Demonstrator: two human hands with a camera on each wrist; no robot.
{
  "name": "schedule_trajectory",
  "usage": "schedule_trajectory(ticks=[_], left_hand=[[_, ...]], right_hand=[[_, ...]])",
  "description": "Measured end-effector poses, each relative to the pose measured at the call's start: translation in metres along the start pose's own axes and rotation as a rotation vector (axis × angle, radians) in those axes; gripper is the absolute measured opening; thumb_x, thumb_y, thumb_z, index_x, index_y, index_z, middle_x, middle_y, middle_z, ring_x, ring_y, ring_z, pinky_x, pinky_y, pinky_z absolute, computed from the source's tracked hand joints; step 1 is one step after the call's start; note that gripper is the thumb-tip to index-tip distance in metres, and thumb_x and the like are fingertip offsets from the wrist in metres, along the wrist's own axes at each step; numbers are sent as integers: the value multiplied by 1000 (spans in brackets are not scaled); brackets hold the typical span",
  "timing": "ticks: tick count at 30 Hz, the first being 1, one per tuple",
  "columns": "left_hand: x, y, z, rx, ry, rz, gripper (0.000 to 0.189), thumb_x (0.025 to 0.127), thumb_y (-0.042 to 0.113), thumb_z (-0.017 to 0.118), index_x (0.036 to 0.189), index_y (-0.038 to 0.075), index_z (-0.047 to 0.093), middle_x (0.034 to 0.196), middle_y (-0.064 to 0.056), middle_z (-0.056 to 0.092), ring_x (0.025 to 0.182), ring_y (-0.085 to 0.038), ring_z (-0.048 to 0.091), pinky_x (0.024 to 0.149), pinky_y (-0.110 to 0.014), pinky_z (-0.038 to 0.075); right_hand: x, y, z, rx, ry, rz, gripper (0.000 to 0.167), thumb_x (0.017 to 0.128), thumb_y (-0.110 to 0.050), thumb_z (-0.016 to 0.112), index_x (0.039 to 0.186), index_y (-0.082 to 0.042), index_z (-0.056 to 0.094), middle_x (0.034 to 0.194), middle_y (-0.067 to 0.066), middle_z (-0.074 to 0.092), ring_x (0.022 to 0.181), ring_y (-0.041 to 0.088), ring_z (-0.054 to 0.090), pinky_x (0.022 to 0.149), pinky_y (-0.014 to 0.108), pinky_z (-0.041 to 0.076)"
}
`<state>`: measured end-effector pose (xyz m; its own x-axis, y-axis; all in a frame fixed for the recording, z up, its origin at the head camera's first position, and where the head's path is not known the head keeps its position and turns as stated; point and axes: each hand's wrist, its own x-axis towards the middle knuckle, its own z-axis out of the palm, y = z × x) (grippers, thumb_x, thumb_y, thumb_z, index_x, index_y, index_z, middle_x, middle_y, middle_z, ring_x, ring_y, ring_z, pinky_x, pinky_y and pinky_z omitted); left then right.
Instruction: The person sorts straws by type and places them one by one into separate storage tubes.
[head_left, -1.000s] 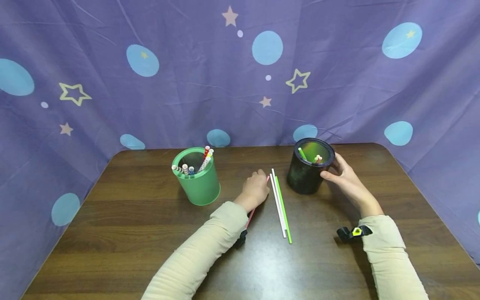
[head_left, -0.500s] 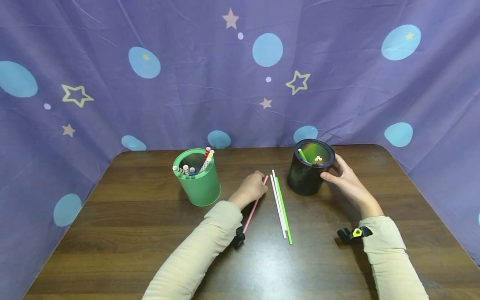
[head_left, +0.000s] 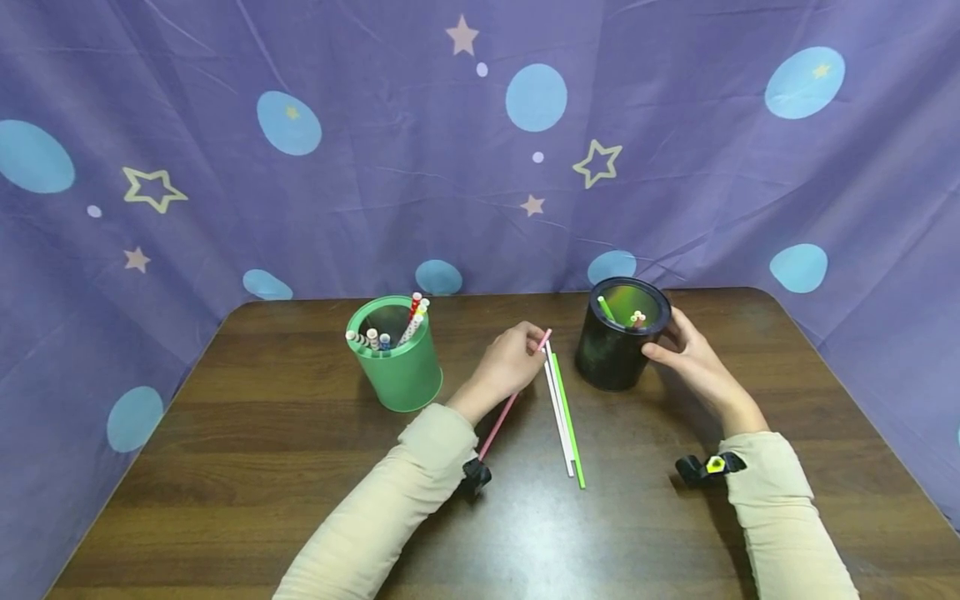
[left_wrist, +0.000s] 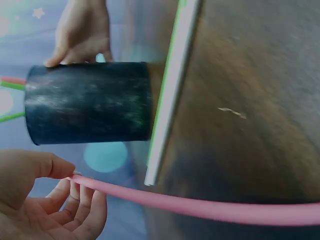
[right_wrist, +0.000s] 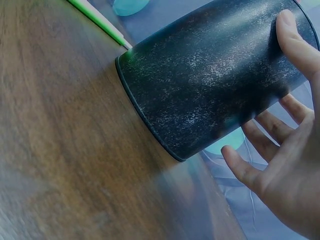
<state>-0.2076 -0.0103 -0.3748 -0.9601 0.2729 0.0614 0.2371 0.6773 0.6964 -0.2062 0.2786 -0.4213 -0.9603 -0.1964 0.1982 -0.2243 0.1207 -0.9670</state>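
My left hand (head_left: 513, 360) pinches a pink straw (head_left: 498, 429) near its far end, between thumb and fingers. The straw slants back under the wrist in the head view, and in the left wrist view the pink straw (left_wrist: 210, 205) runs off to the right. With my right hand (head_left: 701, 367) I hold a black can (head_left: 609, 358) by its right side, thumb on the near face. The can stands upright on the table; inside it are a green straw (head_left: 605, 308) and a few pale-ended straws (head_left: 637, 318). In the right wrist view the little finger is off the black can (right_wrist: 200, 85).
Between the hands lie white straws (head_left: 557, 412) and a green straw (head_left: 567, 421), side by side on the brown table (head_left: 247, 467). A green can (head_left: 401, 375) with several patterned straws (head_left: 412, 321) stands at the left. A purple curtain (head_left: 375, 167) hangs behind the table.
My left hand first moved slightly back to the left, then rose and shifted right with the pink straw, whose tip is now lifted near the white straws. My right hand and the black can stayed put.
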Motion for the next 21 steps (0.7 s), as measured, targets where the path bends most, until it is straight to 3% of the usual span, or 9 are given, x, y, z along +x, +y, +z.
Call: schedule_trajectory(ticks=[9,17,21], left_hand=[[-7,24,-21,-131,95,80,25,94,9,60,118,6,65,97,-3,68,81,-13,64,72,-26,50],[-17,49,-47,-281,183,192,22,96,9,62,117,6,66,104,-5,70,89,-16,67,83,-27,50],[-23,61,-60,-364,229,237,21,96,8,62,117,5,65,106,-5,70,93,-15,66,82,-25,52]], right_hand=[[0,0,0,-3,4,0,63,96,-1,62,151,-14,35,136,-6,47,122,8,44,92,16,43],[1,-1,1,-22,4,9,64,96,-2,62,152,-12,33,139,-3,45,123,7,43,92,16,42],[0,-1,1,-32,7,15,64,96,-3,62,152,-13,33,140,-1,45,123,6,43,92,16,43]])
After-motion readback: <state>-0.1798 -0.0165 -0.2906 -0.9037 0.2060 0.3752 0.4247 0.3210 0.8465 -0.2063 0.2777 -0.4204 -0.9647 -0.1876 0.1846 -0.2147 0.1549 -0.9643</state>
